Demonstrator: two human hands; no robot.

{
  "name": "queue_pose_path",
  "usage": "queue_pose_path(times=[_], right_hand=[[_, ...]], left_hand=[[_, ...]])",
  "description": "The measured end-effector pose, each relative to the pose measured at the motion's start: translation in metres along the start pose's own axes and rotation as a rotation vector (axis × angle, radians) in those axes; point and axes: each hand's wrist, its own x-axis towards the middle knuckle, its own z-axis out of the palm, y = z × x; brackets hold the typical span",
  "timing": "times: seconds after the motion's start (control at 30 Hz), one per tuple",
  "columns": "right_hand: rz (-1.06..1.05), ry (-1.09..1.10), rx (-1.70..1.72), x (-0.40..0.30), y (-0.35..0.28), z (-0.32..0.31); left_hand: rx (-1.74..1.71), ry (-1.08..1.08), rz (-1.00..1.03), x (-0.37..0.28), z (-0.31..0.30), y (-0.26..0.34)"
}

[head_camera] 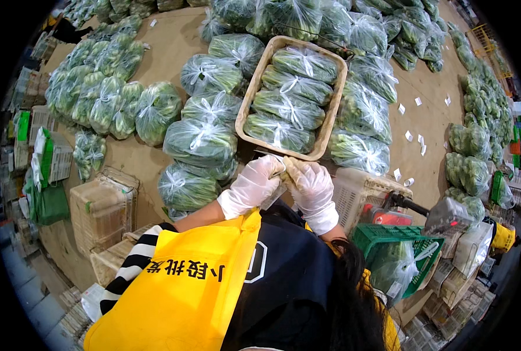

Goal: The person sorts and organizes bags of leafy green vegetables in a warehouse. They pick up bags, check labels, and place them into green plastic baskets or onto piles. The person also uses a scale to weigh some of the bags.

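My left hand [258,182] and my right hand [311,188], both in translucent white gloves, meet in front of my chest with the fingertips close together. They pinch a small pale item between them; its kind cannot be told. A flat clear and white piece, perhaps a label or tag [271,198], hangs under the fingers. Just beyond the hands lies a beige plastic crate [241,118] holding several clear bags of green vegetables [287,107], tied with white knots. The bags lie in a column across the crate.
More bagged green vegetables [199,140] flank the crate. A beige crate [357,188] stands at the right, near a green basket [396,234] with a bag inside. A weighing-scale-like device on an arm [447,217] juts out there. Stacked crates [96,210] stand left; paper slips [408,136] litter the floor.
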Motion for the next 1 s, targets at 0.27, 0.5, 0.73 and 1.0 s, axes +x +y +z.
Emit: queue_pose_path(times=[0.27,0.5,0.73,1.0], right_hand=[[0.436,-0.07,0.252,0.033,0.039,0.082],[1.728,-0.448,1.415,-0.035,0.123,0.184],[1.101,-0.497,0.025,-0.146,0.257,0.322],[0.46,-0.546,-0.242,-0.212,0.342,0.414]], left_hand=[[0.26,-0.18,-0.127,0.075,-0.046,-0.045],[-0.583,-0.224,-0.824,0.099,-0.045,-0.097],[-0.217,-0.183,-1.07,0.102,-0.041,-0.167],[-0.465,0.03,-1.328,0.09,-0.03,-0.232]])
